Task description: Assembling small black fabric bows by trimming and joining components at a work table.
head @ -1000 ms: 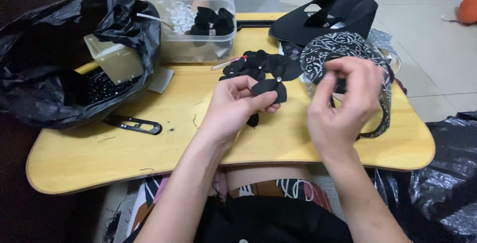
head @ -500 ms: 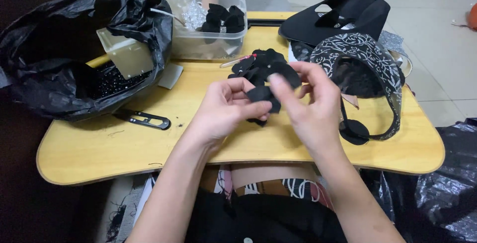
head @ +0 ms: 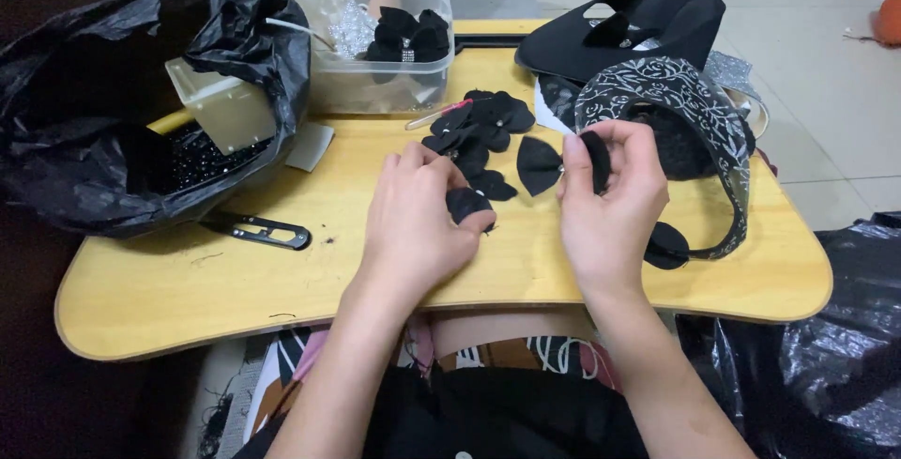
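My right hand (head: 610,201) pinches a small black fabric bow (head: 554,163) by its right half, holding it just above the yellow wooden lap table (head: 188,281). My left hand (head: 413,220) rests on the table with its fingers curled over another small black fabric piece (head: 466,204). Just beyond my hands lies a loose pile of black bows (head: 479,126).
A black plastic bag (head: 103,93) with beads and a clear box sits at left. Thread snips (head: 258,230) lie on the table. A clear tub (head: 385,46) holds bows. Black and patterned visors (head: 676,93) are at right. Another black bag (head: 835,346) lies on the floor.
My right hand has drawn away to the right with one bow, lifting it off the pile. My left hand has stayed low over a fabric piece.
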